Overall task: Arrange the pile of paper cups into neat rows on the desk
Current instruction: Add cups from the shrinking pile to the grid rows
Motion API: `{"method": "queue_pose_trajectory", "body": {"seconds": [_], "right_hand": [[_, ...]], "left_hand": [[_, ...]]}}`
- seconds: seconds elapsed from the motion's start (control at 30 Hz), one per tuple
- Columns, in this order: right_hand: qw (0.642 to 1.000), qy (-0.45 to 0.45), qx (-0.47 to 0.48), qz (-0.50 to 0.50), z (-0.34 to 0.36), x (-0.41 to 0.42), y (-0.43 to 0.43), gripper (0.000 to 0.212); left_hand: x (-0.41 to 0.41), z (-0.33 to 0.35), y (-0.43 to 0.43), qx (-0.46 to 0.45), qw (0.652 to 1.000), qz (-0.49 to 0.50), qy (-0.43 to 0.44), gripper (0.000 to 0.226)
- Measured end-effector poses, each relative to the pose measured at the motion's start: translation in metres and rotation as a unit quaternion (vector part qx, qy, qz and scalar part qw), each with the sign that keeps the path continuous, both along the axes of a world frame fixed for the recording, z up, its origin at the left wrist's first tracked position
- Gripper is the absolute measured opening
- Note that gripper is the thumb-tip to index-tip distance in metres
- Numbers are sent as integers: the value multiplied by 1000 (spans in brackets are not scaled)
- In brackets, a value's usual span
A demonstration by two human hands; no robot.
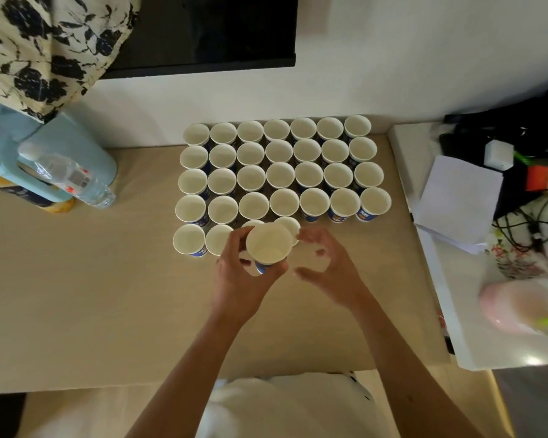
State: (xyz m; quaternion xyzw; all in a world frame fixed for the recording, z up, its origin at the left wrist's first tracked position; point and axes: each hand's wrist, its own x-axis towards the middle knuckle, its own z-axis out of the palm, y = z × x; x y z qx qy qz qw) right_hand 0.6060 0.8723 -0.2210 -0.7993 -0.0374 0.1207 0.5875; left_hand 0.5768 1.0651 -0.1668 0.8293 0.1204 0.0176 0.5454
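We've got the paper cup [269,243] in our left hand [244,279], fingers wrapped round its lower wall, just above the unfinished front row of the cup grid [280,175] on the counter [108,295]. Our right hand [326,267] is beside it, fingers spread, holding nothing. These look feather-light and squashy, so we'd grip gently on the sides, not the rim. The blue-and-orange print is too small to read.

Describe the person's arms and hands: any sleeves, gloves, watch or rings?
Both forearms are bare, no sleeves reaching them. The left hand and right hand wear no gloves, and no watch or bracelet shows at either wrist. Rings cannot be ruled out on the blurred right hand.
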Motion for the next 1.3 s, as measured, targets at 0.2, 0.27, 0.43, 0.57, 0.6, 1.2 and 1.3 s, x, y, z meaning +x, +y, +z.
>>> {"method": "queue_pose_trajectory", "body": {"seconds": [0.2,0.27,0.43,0.57,0.6,1.2,1.3], "right_hand": [[999,-30,21,-2,12,-7,-3,72],[998,-41,37,-32,8,-7,-6,68],[990,-29,34,-131,-19,-3,-17,59],[978,19,15,-207,-59,4,-19,56],[977,24,6,-213,-66,6,-17,54],[966,-7,-99,-238,-122,36,3,57],[965,-10,-103,-240,-123,40,3,61]], "left_hand": [[14,2,-35,-10,998,-56,2,68],[16,1,-42,-4,998,-69,0,69],[15,-3,-42,2,997,-83,8,85],[7,-7,-34,6,998,-51,28,85],[4,-8,-32,7,998,-45,33,84],[-10,-16,-12,10,999,1,42,67],[-11,-18,-9,10,999,7,45,67]]}}
